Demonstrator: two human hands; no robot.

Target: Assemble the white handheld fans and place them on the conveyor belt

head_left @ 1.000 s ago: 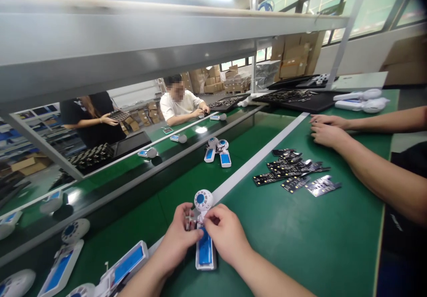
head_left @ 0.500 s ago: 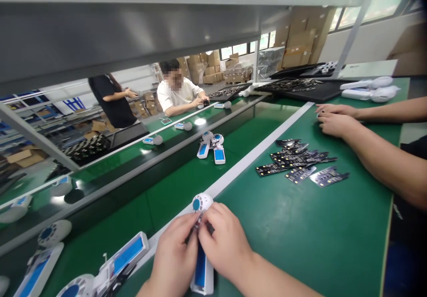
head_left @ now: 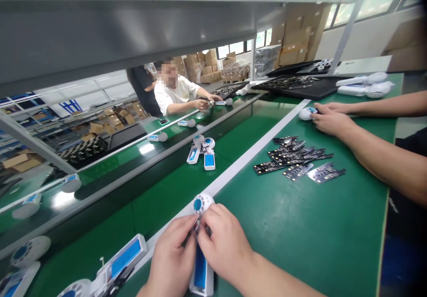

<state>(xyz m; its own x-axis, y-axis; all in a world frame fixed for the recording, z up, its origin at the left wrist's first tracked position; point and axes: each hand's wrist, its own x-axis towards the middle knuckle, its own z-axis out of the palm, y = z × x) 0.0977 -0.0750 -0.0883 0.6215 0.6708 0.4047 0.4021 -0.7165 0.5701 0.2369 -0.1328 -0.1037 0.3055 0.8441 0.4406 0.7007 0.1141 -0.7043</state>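
Left hand [head_left: 173, 254] and right hand [head_left: 228, 246] pinch partly hidden small parts [head_left: 198, 224] at the neck of a white device [head_left: 201, 270] on the green table [head_left: 300, 225]. This looks like delicate fingertip work; the next move likely calls for steady, gentle pressure.

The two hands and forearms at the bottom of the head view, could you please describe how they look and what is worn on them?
Both the left hand and right hand are bare, without gloves. No sleeve, watch or bracelet shows on the visible wrists and forearms, nor any ring on the visible fingers.
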